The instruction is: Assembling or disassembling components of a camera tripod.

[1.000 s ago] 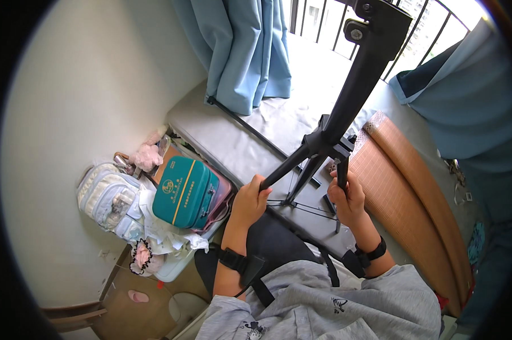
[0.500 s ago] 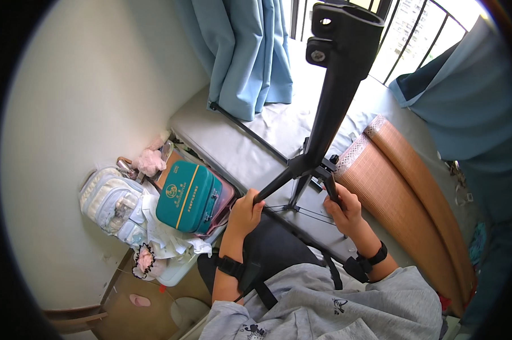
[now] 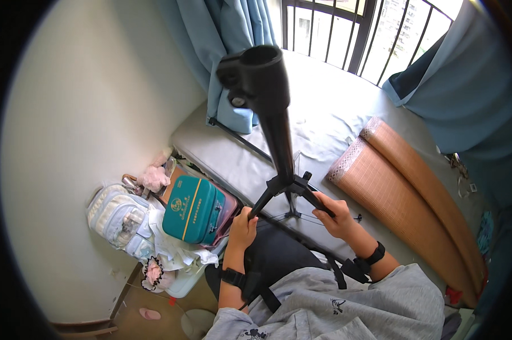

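A black tripod stand (image 3: 279, 139) rises before me, its open tube end and clamp collar with a bolt uppermost. Wrapped round its left leg is my left hand (image 3: 243, 231), closed. My right hand (image 3: 336, 216) is closed on the right leg, thumb along the tube. Both wrists wear black straps. The stand's lower parts extend behind my hands, over the bed, and are partly hidden. A thin black pole (image 3: 241, 139) lies on the bed to the left of the stand, beside the curtain.
A grey-sheeted bed (image 3: 318, 96) stands ahead, with a rolled bamboo mat (image 3: 392, 204) on its right. At left are a green case (image 3: 192, 209), a pale backpack (image 3: 120, 218) and some white cloth. Blue curtains (image 3: 465, 96) flank a barred window. A pink slipper (image 3: 149, 313) lies on the floor.
The stand's top has swung left and lower in view. Both hands keep their grip on the legs, the right one shifting slightly. The whole view has also shifted a little.
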### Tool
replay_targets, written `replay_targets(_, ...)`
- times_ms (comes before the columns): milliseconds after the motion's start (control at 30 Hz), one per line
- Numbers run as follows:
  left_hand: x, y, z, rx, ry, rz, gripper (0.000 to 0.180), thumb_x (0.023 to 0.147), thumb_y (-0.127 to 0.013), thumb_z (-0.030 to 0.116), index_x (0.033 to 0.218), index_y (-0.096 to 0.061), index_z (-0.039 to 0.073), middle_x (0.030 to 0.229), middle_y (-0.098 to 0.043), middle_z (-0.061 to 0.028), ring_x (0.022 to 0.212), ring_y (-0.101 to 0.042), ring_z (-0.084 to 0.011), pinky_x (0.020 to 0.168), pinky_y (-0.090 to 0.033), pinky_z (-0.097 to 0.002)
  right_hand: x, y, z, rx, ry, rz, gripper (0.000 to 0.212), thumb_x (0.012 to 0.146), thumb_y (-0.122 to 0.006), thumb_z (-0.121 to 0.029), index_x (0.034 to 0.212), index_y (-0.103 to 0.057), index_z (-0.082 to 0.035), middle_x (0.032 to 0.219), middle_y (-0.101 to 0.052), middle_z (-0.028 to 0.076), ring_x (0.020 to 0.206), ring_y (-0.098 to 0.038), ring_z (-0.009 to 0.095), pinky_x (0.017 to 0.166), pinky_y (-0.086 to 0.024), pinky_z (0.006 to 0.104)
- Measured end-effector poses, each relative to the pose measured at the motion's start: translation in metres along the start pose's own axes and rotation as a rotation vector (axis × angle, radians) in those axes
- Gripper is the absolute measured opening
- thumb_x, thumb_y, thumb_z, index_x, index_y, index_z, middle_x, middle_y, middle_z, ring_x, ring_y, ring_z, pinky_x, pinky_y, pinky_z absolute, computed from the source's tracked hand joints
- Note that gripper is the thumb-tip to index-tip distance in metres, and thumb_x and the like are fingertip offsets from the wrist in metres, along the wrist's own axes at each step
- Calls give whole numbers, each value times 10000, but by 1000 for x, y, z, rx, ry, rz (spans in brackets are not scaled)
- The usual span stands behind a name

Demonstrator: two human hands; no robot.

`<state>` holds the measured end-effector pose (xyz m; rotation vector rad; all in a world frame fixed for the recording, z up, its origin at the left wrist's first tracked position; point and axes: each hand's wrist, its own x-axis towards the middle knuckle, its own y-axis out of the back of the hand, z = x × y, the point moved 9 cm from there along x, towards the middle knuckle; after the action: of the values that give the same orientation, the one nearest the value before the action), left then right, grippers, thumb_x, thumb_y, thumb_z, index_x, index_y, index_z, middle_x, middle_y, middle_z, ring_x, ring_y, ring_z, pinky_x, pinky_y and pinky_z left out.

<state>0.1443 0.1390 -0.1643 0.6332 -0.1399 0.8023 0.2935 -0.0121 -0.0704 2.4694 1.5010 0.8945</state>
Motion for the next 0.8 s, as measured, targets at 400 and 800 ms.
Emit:
replay_targets(400,-19,2,-18,-1,6,7,348,854,-425,380,801,-425,36,597,-451,-182,610,-490,-410,490,-364,-410,-14,-16,13,-9,7,-53,392,756,-576,-9,1135,-474,-10,825,-594,165,615,-587,224,585,-449,250)
replay_targets(800,-41,-5,-53,-22,98,-21,324,859,-426,354,810,-416,34,610,-464,-179,612,-491,-403,508,-369,-403,-24,-30,21,-17,76,-86,441,746,-594,-34,1162,-449,-30,963,-584,168,720,-604,289,634,-469,287)
